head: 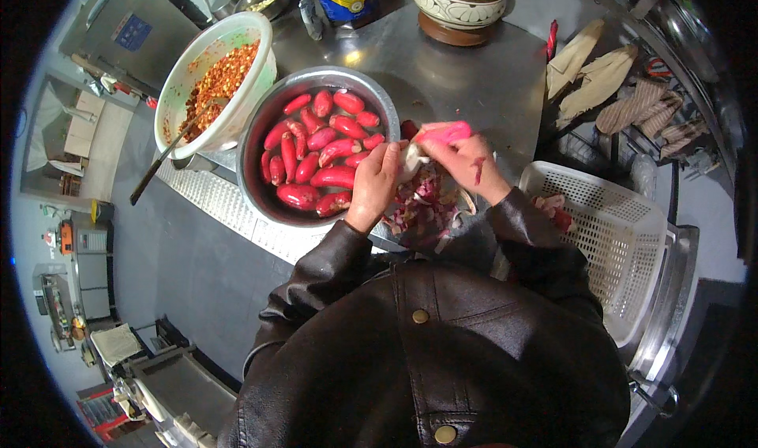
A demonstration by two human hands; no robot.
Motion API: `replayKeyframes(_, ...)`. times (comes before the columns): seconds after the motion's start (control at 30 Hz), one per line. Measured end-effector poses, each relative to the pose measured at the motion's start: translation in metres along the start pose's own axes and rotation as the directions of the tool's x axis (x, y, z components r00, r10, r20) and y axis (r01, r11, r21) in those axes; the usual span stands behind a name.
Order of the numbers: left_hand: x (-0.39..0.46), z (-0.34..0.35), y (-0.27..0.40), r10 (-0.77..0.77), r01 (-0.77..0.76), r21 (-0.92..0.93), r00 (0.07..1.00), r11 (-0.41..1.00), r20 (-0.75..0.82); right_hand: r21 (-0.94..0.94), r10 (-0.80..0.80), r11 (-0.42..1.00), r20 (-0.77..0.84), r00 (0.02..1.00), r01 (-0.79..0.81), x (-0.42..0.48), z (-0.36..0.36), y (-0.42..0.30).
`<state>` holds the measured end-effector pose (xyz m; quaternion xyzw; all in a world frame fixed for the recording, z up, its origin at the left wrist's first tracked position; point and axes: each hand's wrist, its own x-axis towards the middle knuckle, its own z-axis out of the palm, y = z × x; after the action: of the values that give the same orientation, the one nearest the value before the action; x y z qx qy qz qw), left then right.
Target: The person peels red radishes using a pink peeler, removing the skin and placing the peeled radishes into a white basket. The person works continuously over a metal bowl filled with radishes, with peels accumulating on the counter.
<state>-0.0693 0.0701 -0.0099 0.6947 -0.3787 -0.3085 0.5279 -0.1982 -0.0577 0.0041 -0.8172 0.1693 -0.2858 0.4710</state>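
My left hand (376, 181) grips a whitish, peeled piece of vegetable (410, 162), probably a radish, beside the rim of a steel basin (388, 104). In my right hand (471, 162) is a bright pink tool (449, 132), held against the far side of that piece; its working end is hidden by the fingers, and I cannot tell whether it is a peeler or a knife. A scrap of red peel (478, 170) sticks to the back of the right hand. Several long red radishes (331, 177) lie in water in the basin. Below both hands is a heap of red and white peelings (423, 202).
A white tub (172, 104) of chopped chilli mix, with a long-handled utensil (155, 172) leaning out, stands left of the basin. A patterned ceramic jar (459, 4) and a blue-yellow bag (346, 1) sit behind. At right are a white perforated basket (616, 258) and hanging gloves (598, 87).
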Motion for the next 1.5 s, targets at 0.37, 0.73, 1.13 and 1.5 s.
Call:
replayKeyframes(0.37,-0.002,0.006,-0.004,0.214,-0.179,0.27,0.971,0.946,-0.106,0.012,-0.042,0.999,-0.094,0.995,0.043,-0.018,0.014,0.01)
replayKeyframes(0.73,-0.004,-0.011,-0.005,-0.27,0.504,-0.629,0.86,0.592,0.434,0.747,0.505,0.486,0.184,0.843,-0.454,-0.01,-0.024,0.024)
replayKeyframes(1.13,-0.02,-0.012,0.017,-0.272,0.561,-0.605,0.819,0.565,0.505,0.77,0.489,0.476,0.168,0.856,-0.424,-0.009,-0.029,0.004)
replayKeyframes(1.5,-0.02,-0.003,0.01,-0.343,0.605,-0.686,0.796,0.405,0.499,0.6,0.389,0.702,0.13,0.912,-0.385,-0.023,-0.002,-0.005)
